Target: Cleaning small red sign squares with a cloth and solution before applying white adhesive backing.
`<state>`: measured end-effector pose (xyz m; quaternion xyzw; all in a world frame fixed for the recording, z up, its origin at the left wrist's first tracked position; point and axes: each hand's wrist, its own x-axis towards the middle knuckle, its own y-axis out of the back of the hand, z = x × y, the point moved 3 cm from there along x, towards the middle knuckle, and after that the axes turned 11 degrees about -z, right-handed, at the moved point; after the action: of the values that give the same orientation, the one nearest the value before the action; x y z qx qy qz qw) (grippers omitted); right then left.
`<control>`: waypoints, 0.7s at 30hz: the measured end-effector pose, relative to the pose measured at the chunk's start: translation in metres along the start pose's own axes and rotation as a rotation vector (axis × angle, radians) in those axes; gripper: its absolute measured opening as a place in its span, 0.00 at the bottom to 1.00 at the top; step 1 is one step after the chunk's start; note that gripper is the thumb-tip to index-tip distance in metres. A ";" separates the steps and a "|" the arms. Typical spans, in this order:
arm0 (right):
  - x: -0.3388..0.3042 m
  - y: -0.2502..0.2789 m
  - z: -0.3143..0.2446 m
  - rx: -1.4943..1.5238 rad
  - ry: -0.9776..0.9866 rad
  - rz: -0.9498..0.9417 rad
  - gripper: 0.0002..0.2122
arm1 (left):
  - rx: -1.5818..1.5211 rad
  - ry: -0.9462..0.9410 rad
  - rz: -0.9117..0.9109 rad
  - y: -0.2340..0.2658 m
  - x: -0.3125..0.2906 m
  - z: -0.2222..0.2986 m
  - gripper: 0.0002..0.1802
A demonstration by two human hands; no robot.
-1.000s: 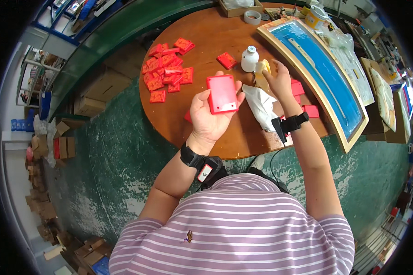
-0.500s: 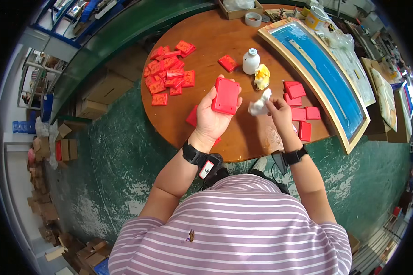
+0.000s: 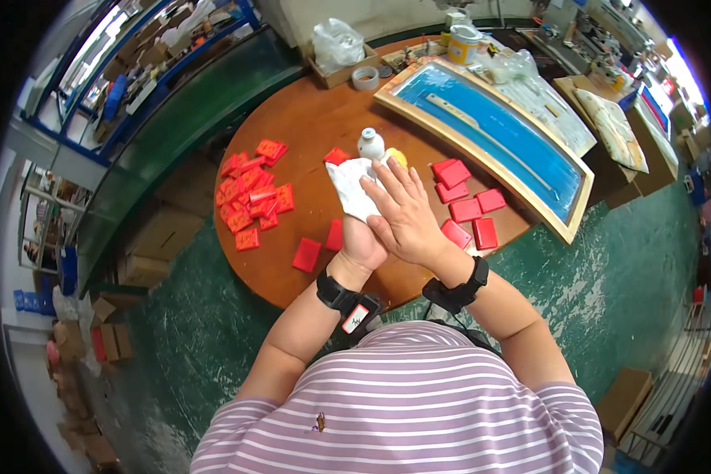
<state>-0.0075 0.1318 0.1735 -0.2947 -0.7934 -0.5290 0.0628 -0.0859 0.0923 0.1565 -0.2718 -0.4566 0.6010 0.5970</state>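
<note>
Over the table, my left hand (image 3: 363, 243) is palm up, its fingers hidden beneath a white cloth (image 3: 349, 188). The red plastic case it held a moment earlier is covered from sight. My right hand (image 3: 409, 217) lies across the cloth, fingers stretched out and flat, pressing it from above. Two red cases rest just left of my left wrist, the nearer one (image 3: 306, 254) lying flat. Beyond the cloth stand a white bottle (image 3: 370, 144) and a partly hidden yellow-stained wad (image 3: 396, 157).
Printed red cases (image 3: 253, 193) are heaped at the table's left. Several plain red cases (image 3: 465, 209) lie at the right. A wood-framed blue screen (image 3: 490, 138) slants along the right edge. A tape roll (image 3: 365, 77) and a yellow-and-white can (image 3: 464, 46) stand at the back.
My right hand has brought the crumpled cloth left and spread it over the red case in my left hand, opening its fingers flat. The view has shifted, showing more of the table's back.
</note>
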 end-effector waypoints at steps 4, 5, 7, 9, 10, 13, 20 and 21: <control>0.020 0.009 0.043 0.114 -0.165 0.087 0.22 | -0.048 0.182 0.046 -0.011 0.002 -0.007 0.36; 0.016 0.009 0.045 0.109 -0.172 0.093 0.22 | -0.056 0.204 0.007 -0.012 0.003 -0.009 0.38; 0.009 0.011 0.047 0.077 -0.154 0.135 0.23 | -0.078 0.232 -0.021 -0.016 0.007 -0.012 0.42; -0.004 0.012 0.033 0.019 -0.106 0.188 0.25 | -0.102 0.189 0.061 -0.015 0.011 -0.009 0.42; -0.012 0.006 0.017 0.048 -0.037 0.213 0.27 | -0.086 0.157 0.097 -0.007 0.015 -0.003 0.42; -0.023 -0.011 0.000 0.069 -0.115 0.111 0.28 | 0.089 0.100 0.071 0.020 0.019 -0.003 0.40; -0.029 0.038 0.004 0.159 -0.171 0.035 0.19 | 0.105 0.148 -0.070 -0.006 0.018 -0.009 0.35; -0.026 0.041 0.006 0.226 -0.171 -0.024 0.19 | 0.104 0.154 -0.088 -0.010 0.018 -0.011 0.35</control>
<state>0.0371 0.1372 0.1929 -0.3201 -0.8537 -0.4102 0.0214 -0.0743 0.1106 0.1648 -0.2657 -0.3890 0.5742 0.6696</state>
